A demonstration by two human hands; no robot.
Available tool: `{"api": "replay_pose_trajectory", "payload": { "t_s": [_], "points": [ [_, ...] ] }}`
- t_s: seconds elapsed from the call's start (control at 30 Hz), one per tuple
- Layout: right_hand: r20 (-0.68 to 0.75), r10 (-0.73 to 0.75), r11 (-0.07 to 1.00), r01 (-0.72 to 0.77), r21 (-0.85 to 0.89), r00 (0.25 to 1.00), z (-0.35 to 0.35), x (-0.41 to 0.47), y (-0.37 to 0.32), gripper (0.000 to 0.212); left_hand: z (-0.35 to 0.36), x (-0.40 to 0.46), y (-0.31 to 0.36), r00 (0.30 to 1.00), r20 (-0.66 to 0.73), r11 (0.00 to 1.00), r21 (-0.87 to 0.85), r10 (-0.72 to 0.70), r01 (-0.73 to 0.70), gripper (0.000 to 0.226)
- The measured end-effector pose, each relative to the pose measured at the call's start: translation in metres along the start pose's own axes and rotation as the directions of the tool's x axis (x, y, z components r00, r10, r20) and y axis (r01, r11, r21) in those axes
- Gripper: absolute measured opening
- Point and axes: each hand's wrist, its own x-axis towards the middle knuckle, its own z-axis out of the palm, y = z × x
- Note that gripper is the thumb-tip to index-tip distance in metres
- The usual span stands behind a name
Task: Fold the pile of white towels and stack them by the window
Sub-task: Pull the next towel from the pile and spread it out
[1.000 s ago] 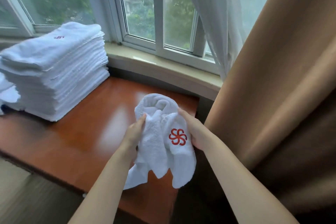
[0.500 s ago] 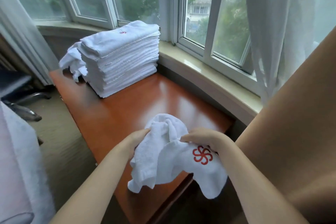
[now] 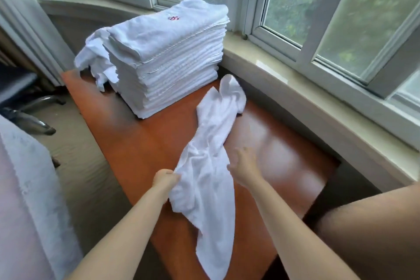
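White terry towel (image 3: pixel 211 154) stretched long across the reddish wooden surface (image 3: pixel 141 143), rumpled and unfolded, far end bunched near the window sill (image 3: pixel 295 88), near end drooping over the surface's front edge. Left grip (image 3: pixel 164 178) curled tight on the towel's left edge, pinching a fold. Right grip (image 3: pixel 243 166) just right of the towel, fingers spread and relaxed, holding nothing, blurred; contact with the cloth impossible to tell. Beyond both grips, to the left, tall stack of folded white towels (image 3: pixel 168 61) standing on the surface against the window, red emblem (image 3: pixel 173 17) on top. Behind the stack, loose crumpled towels (image 3: pixel 97 61) spilling leftward.
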Motion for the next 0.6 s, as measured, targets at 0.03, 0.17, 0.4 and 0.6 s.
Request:
{"api": "replay_pose_trajectory", "payload": {
  "t_s": [0.03,0.17,0.4,0.6],
  "points": [
    [0.095,0.082,0.994,-0.089,0.069,0.992,0.017,-0.005,0.006,0.042,0.001,0.005,-0.004,0.999,0.029,1.000,0.009,-0.016,0.016,0.010],
    [0.275,0.296,0.846,-0.385,0.368,0.915,0.057,-0.025,0.017,0.048,0.012,0.009,-0.015,0.984,0.148,0.991,-0.076,-0.095,0.107,0.025],
    [0.042,0.392,0.557,-0.274,0.784,0.919,0.016,-0.032,0.036,0.041,-0.004,-0.001,-0.011,0.991,0.021,0.732,-0.672,-0.136,0.115,0.019],
    [0.016,0.371,0.539,-0.229,0.810,0.928,-0.034,-0.073,0.072,0.025,0.006,-0.062,-0.051,0.954,-0.218,0.704,-0.710,-0.205,-0.012,0.024]
  ]
}}
